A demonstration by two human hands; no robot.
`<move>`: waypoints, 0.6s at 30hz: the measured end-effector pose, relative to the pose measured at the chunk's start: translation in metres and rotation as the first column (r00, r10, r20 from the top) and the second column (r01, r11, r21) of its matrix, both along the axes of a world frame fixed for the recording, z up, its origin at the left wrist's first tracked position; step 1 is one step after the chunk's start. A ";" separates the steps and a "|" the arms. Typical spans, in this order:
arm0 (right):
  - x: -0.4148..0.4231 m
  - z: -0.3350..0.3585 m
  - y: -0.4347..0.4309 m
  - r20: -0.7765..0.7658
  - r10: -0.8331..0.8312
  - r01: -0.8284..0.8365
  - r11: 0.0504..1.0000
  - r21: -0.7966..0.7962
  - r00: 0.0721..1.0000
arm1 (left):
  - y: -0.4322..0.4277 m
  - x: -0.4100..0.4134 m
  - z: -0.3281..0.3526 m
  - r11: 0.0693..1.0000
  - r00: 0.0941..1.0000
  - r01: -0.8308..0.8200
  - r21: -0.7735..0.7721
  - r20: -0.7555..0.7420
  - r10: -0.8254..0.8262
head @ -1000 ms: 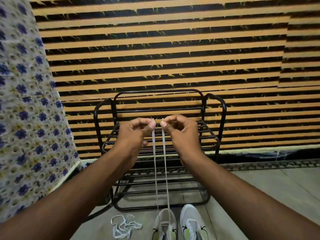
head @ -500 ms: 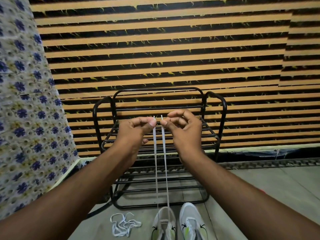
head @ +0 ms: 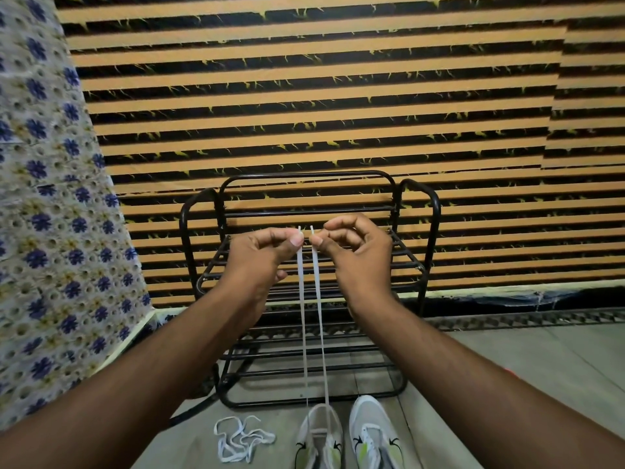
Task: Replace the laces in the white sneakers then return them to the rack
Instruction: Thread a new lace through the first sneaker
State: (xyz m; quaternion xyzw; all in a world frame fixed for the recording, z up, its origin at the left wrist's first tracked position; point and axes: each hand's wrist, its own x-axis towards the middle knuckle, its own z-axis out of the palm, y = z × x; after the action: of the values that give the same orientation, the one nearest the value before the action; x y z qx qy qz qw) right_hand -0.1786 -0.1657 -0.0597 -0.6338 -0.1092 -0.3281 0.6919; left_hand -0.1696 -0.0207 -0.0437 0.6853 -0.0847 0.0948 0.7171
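Note:
Two white sneakers stand side by side on the floor at the bottom of the view, the left sneaker [head: 319, 438] and the right sneaker [head: 373, 431]. A white lace [head: 313, 316] runs up from the left sneaker in two taut strands. My left hand [head: 260, 255] pinches the tip of the left strand and my right hand [head: 355, 252] pinches the tip of the right strand, both held level in front of the black metal shoe rack [head: 419, 265]. Another loose white lace [head: 241, 438] lies crumpled on the floor left of the sneakers.
The rack stands against a wall with orange and black stripes [head: 338, 96]. A floral cloth [head: 50, 231] hangs at the left. A grey tiled floor [head: 524, 360] stretches to the right of the rack.
Both hands have stayed together holding the lace ends. The fingers of my right hand have loosened a little; the strands remain taut.

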 end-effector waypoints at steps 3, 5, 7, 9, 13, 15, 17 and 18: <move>-0.001 0.000 0.000 0.001 -0.001 0.001 1.000 -0.002 1.000 | 0.000 -0.001 0.001 1.000 1.000 -0.008 0.015 0.012 0.008; 0.000 0.000 0.000 0.004 0.001 -0.002 1.000 0.006 1.000 | 0.001 -0.001 0.001 1.000 1.000 -0.011 0.015 0.010 0.011; 0.000 -0.001 -0.001 0.004 -0.002 0.002 1.000 0.009 1.000 | 0.001 -0.002 0.002 1.000 1.000 -0.011 0.013 0.008 0.011; 0.001 -0.001 -0.002 0.006 -0.005 0.005 1.000 0.009 1.000 | 0.002 -0.002 0.001 1.000 1.000 -0.011 0.016 0.017 0.011; 0.001 -0.005 -0.005 0.014 -0.049 0.050 0.998 -0.024 0.999 | 0.005 0.000 -0.001 0.999 0.999 0.032 -0.018 -0.014 -0.032; 0.003 -0.008 -0.007 0.005 -0.056 0.056 0.997 -0.052 0.998 | 0.008 0.003 -0.005 0.996 0.996 0.074 -0.059 -0.045 -0.077; 0.003 -0.014 -0.011 -0.019 -0.020 0.019 0.998 -0.061 1.000 | 0.011 0.006 -0.014 0.995 0.994 0.088 -0.040 -0.069 -0.090; 0.003 -0.019 -0.013 -0.037 0.006 -0.008 0.998 -0.058 0.999 | 0.013 0.007 -0.019 0.996 0.993 0.085 0.001 -0.081 -0.084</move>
State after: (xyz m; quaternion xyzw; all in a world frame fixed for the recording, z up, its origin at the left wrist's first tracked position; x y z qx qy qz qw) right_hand -0.1753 -0.1789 -0.0782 -0.6592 -0.1082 -0.3106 0.6763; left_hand -0.1622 -0.0072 -0.0630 0.6858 -0.0848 0.0365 0.7219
